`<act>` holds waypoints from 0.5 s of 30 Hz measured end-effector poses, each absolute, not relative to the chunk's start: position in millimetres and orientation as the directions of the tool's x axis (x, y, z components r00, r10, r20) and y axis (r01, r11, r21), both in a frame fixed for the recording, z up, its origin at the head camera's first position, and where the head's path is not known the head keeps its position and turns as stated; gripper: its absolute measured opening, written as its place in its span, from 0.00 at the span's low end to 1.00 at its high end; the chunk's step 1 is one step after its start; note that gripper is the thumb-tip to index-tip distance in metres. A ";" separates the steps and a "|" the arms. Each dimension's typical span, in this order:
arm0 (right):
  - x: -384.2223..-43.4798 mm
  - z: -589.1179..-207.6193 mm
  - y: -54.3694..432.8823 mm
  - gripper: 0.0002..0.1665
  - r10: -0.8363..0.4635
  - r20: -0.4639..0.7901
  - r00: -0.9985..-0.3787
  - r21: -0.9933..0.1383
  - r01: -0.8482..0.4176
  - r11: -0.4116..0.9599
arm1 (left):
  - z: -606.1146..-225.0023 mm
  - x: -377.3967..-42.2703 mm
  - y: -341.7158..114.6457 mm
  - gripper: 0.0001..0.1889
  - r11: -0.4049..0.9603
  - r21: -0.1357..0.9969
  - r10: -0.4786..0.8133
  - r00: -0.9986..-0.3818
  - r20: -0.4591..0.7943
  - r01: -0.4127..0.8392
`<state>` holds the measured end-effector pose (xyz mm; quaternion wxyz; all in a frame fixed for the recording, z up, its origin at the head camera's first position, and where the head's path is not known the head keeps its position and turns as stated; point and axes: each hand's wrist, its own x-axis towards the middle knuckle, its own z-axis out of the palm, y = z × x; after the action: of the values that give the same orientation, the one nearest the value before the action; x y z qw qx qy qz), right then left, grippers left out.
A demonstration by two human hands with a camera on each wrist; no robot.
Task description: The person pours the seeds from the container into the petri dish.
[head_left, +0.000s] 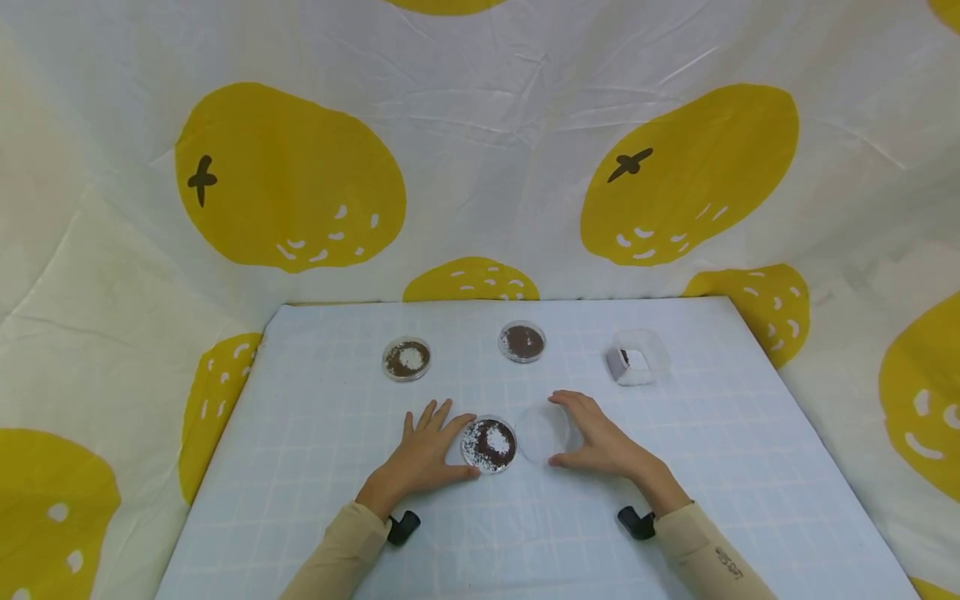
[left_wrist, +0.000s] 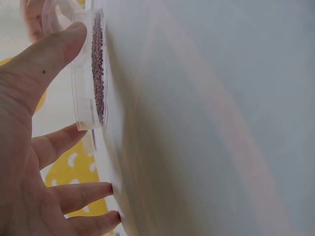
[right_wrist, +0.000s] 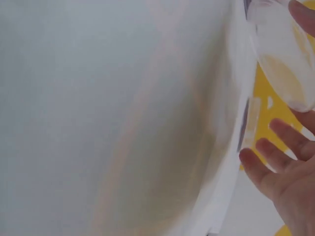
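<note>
A petri dish [head_left: 489, 444] stands on the table, holding dark brown granules with white bits scattered and heaped on top. My left hand [head_left: 426, 454] holds it by the sides between thumb and index finger, while the other fingers spread out, their tips down at the cloth. In the left wrist view, the dark granules [left_wrist: 98, 69] form a layer along the dish's bottom. Just right of the dish, my right hand [head_left: 600, 437] grips a clear round lid [head_left: 542, 433] between thumb and index finger. The lid [right_wrist: 280, 54] looks tilted in the right wrist view.
Behind the hands stand two more petri dishes, one at the left [head_left: 407, 359] and one in the middle [head_left: 522, 342], both with brown contents and white bits. At the back right is a clear plastic box [head_left: 648, 354] with something white in it. A pale checked cloth [head_left: 300, 467] covers the table.
</note>
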<state>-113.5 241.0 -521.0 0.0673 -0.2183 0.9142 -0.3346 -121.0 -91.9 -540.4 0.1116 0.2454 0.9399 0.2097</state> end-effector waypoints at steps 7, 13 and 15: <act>-114.3 -515.7 234.7 0.58 -0.468 0.061 -0.882 -0.701 -0.371 0.608 | -538.5 -120.6 -91.5 0.46 0.793 0.452 0.503 -0.858 -0.107 0.409; -113.1 -513.4 225.0 0.58 -0.496 0.067 -0.866 -0.766 -0.363 0.531 | -538.2 -120.9 -90.9 0.46 0.799 0.446 0.497 -0.860 -0.113 0.403; -112.6 -512.8 221.2 0.58 -0.506 0.061 -0.860 -0.783 -0.356 0.511 | -537.8 -120.8 -90.8 0.46 0.799 0.448 0.495 -0.861 -0.114 0.400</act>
<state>-112.6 221.2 -512.8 0.0882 -0.2492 0.8646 -0.4274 -120.8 -90.8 -537.8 0.1133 0.2377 0.9417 0.2092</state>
